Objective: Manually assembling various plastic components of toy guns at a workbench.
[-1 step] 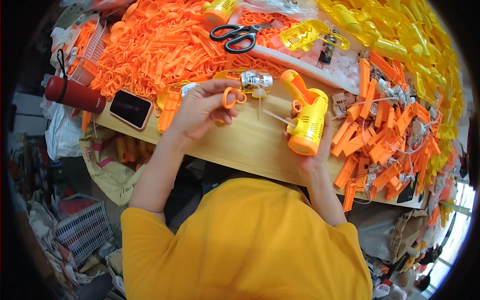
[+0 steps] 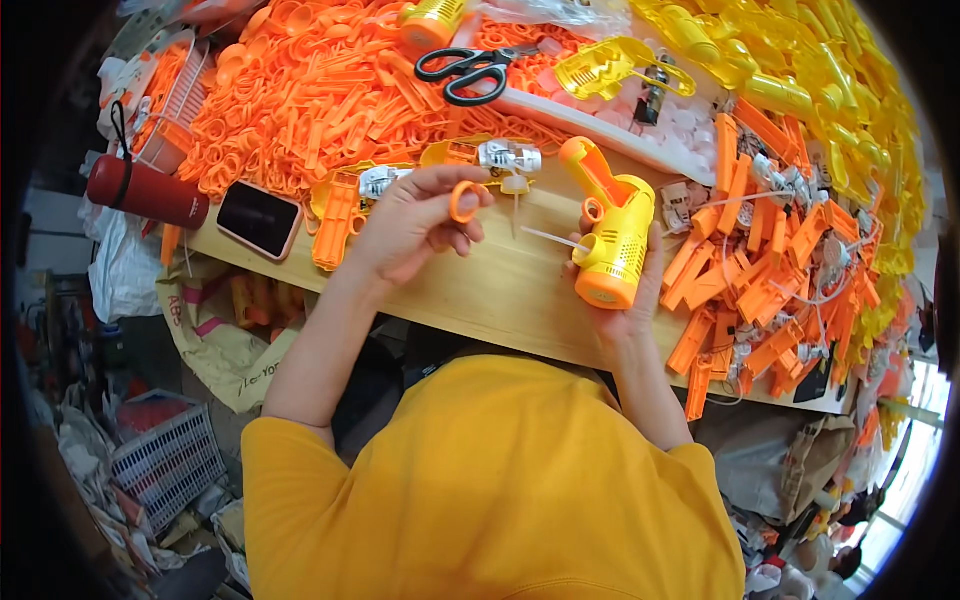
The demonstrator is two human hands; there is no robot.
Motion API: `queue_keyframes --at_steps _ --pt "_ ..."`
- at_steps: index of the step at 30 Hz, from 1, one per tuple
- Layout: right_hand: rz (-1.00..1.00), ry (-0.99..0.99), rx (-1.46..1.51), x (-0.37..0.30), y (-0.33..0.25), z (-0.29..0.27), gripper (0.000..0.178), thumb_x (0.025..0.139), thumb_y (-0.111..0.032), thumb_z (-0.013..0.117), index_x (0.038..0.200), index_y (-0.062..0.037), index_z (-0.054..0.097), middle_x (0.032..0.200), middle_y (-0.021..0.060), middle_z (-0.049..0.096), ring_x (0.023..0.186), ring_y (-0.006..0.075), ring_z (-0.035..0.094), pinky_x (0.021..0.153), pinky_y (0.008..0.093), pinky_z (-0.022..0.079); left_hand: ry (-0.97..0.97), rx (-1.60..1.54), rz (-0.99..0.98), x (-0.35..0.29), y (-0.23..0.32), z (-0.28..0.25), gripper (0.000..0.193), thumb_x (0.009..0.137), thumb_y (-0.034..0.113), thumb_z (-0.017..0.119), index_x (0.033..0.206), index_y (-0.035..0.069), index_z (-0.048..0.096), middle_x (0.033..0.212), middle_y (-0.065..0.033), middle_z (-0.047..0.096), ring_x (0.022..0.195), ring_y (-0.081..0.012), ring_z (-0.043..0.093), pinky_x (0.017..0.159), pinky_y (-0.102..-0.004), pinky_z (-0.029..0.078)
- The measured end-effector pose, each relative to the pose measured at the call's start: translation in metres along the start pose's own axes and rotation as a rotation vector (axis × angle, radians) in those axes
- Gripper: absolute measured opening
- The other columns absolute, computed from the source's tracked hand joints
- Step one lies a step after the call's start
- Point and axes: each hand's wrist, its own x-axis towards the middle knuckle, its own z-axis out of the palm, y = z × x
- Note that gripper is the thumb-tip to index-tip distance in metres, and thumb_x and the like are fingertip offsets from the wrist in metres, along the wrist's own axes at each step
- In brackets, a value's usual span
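Observation:
My left hand point(image 2: 408, 228) pinches a small orange plastic ring point(image 2: 456, 205) between thumb and fingers, above the wooden table. My right hand point(image 2: 650, 275) is wrapped round a yellow toy body point(image 2: 628, 235) with vent holes, an orange end and an orange handle piece point(image 2: 590, 172) angled up at its far left. From a round port on the toy a thin white tube point(image 2: 548, 237) sticks out toward my left hand. Just beyond my left hand lie yellow half shells fitted with orange parts and clear-white mechanisms point(image 2: 510, 156). Another orange handle part point(image 2: 338, 222) rests beside my left wrist.
A heap of orange parts point(image 2: 320, 90) covers the far left, with black-handled scissors point(image 2: 470, 75) on it. Yellow shells point(image 2: 780, 60) pile at far right, above orange assemblies with wires point(image 2: 770, 260). A phone point(image 2: 258, 220) and red flask point(image 2: 150, 190) stand left.
The orange ring has turned in my left fingers, so its smaller loop no longer shows. My left hand has shifted slightly; my right hand holds the yellow toy almost unmoved.

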Motion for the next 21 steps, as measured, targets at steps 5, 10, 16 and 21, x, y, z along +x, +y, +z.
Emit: queue_keyframes --at_steps 5,10,16,21 --pt "0.006 -0.066 0.090 -0.006 -0.006 -0.002 0.062 0.085 -0.054 0.054 0.126 -0.0083 0.048 0.109 0.0116 0.061 0.090 0.0272 0.063 0.072 0.0435 0.055 -0.015 -0.124 -0.154 0.001 -0.032 0.028 0.028 0.091 0.008 0.054 0.117 0.001 0.059 0.100 -0.0126 0.064 0.070 -0.0155 0.065 0.058 -0.0242 0.055" --pt "0.027 -0.071 0.170 -0.010 -0.011 -0.003 0.058 0.085 -0.052 0.055 0.124 -0.0096 0.050 0.109 0.0112 0.061 0.093 0.0280 0.062 0.073 0.0438 0.055 -0.122 -0.369 -0.271 0.001 -0.043 0.040 0.035 0.095 0.020 0.050 0.123 -0.002 0.053 0.104 -0.0129 0.061 0.084 -0.0234 0.066 0.076 -0.0337 0.056" --pt "-0.059 -0.047 0.061 -0.011 -0.013 -0.005 0.057 0.086 -0.054 0.053 0.123 -0.0107 0.051 0.107 0.0110 0.062 0.090 0.0273 0.063 0.071 0.0432 0.055 -0.088 -0.301 -0.266 0.003 -0.050 0.054 0.029 0.094 0.012 0.055 0.119 -0.002 0.054 0.105 -0.0112 0.061 0.087 -0.0223 0.066 0.080 -0.0338 0.056" --pt "-0.116 0.052 -0.049 -0.012 -0.011 -0.004 0.056 0.087 -0.055 0.051 0.123 -0.0117 0.051 0.108 0.0109 0.062 0.090 0.0272 0.063 0.071 0.0441 0.054 -0.029 -0.340 -0.053 0.008 -0.054 0.057 0.036 0.092 0.009 0.058 0.125 0.000 0.048 0.101 -0.0102 0.062 0.089 -0.0206 0.066 0.079 -0.0319 0.057"
